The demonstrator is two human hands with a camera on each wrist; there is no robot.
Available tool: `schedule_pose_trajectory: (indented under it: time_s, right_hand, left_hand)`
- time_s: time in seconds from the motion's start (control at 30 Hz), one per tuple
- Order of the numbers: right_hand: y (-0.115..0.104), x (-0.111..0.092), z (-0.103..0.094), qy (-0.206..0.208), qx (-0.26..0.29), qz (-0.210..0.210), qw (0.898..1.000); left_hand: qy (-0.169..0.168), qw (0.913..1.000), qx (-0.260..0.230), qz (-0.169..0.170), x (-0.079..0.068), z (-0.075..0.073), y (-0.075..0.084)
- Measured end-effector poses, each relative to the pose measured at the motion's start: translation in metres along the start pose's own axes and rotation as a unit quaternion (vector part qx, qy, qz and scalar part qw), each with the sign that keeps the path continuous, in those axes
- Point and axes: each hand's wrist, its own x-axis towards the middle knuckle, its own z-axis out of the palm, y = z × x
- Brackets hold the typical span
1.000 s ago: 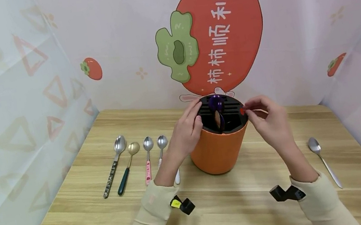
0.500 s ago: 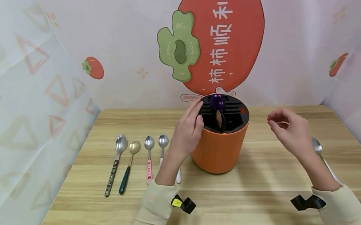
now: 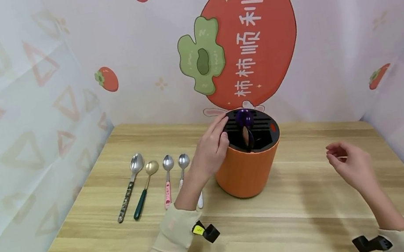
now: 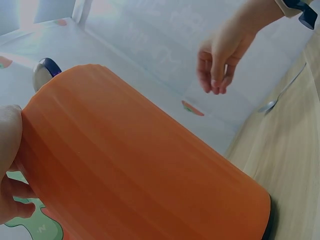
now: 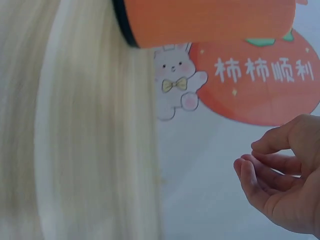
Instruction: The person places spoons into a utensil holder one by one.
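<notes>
Right hand (image 3: 354, 166) has moved away from the orange holder (image 3: 248, 176), fingers loosely bent and holding nothing. That leaves only the left hand (image 3: 208, 152), fingers relaxed, against its rim, apparently steadying it upright on the desk (image 3: 283, 228).

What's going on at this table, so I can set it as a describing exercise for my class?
A person's left hand rests against the rim of an orange utensil holder with a black slotted top, where a shiny purple utensil sticks up. The right hand hovers apart from the holder, nothing visible in its fingers. Left of the holder lie several spoons, among them a gold one with a dark green handle. The left wrist view shows another spoon lying on the right hand's side.
</notes>
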Motion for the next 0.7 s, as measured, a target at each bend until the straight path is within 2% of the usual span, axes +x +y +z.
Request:
schedule_pose_trajectory:
  time_s: [0.37, 0.53, 0.63, 0.7]
  right_hand:
    - [0.049, -0.018, -0.018, -0.036, -0.080, 0.023, 0.996]
    - [0.072, -0.022, -0.028, -0.108, -0.121, 0.045, 0.986]
    - [0.085, -0.024, -0.034, -0.163, -0.137, 0.060, 0.975]
    - [0.092, -0.025, -0.036, -0.186, -0.147, 0.069, 0.969]
  left_hand:
    - [0.005, 1.0000, -0.006, -0.001, -0.002, 0.002, 0.001]
    - [0.005, 1.0000, -0.005, -0.002, -0.002, 0.003, 0.001]
    - [0.005, 1.0000, -0.008, -0.002, -0.001, 0.003, 0.001]
    - [0.005, 1.0000, -0.007, -0.002, -0.001, 0.003, 0.001]
